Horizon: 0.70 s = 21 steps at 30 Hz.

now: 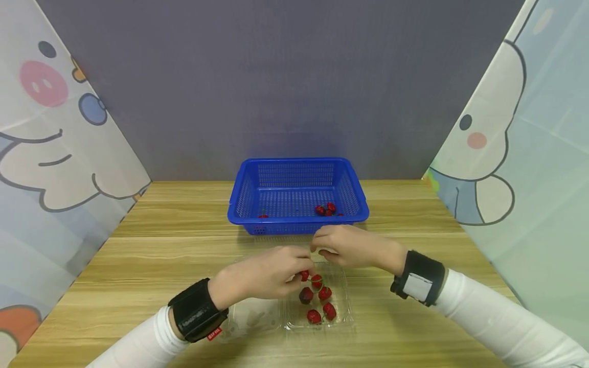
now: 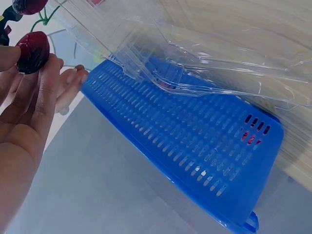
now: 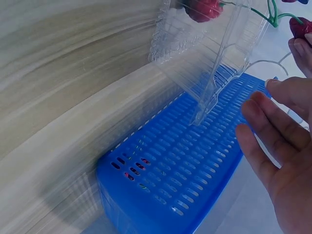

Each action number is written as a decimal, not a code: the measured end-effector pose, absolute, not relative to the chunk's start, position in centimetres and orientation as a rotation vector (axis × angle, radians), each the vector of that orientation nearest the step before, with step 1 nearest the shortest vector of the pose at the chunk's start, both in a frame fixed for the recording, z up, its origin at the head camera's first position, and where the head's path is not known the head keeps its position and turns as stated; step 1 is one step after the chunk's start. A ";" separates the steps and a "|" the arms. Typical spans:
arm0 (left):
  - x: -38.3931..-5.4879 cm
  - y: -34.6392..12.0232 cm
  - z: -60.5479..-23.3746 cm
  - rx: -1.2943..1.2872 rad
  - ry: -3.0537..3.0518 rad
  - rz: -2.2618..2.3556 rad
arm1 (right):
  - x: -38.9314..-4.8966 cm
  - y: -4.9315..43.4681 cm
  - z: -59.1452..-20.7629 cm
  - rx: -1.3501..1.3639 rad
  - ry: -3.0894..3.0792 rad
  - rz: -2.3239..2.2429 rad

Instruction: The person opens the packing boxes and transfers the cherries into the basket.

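Note:
My left hand pinches a dark red fruit between thumb and fingers; a green stem joins it to other fruit. Close by on the right, my right hand hovers over the far edge of a clear plastic clamshell box, its fingers loosely bent and nothing between them. Several red fruits with green stems lie in the box's right half. The lid is folded out flat to the left, partly under my left forearm. Just what fruit it is, I cannot tell.
Beyond the hands stands a blue perforated basket, with a few red fruits at its front right and one at its front left. A grey wall rises behind the wooden table. Cartoon-printed panels flank both sides.

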State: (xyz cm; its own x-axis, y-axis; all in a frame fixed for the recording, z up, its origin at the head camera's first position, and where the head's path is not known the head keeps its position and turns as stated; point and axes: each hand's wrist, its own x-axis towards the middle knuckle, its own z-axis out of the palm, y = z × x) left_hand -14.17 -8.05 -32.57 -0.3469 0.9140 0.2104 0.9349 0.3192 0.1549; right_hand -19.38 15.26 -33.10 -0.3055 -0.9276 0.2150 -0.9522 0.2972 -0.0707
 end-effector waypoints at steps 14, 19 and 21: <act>-14.4 -8.2 -32.9 -1.755 -2.448 -0.376 | -19.1 15.1 -33.2 1.749 -2.474 0.214; -14.4 -8.3 -32.9 -1.755 -2.482 -0.365 | -19.0 15.1 -33.3 1.757 -2.488 0.199; -14.4 -8.3 -32.9 -1.754 -2.490 -0.361 | -19.0 15.0 -33.3 1.763 -2.484 0.194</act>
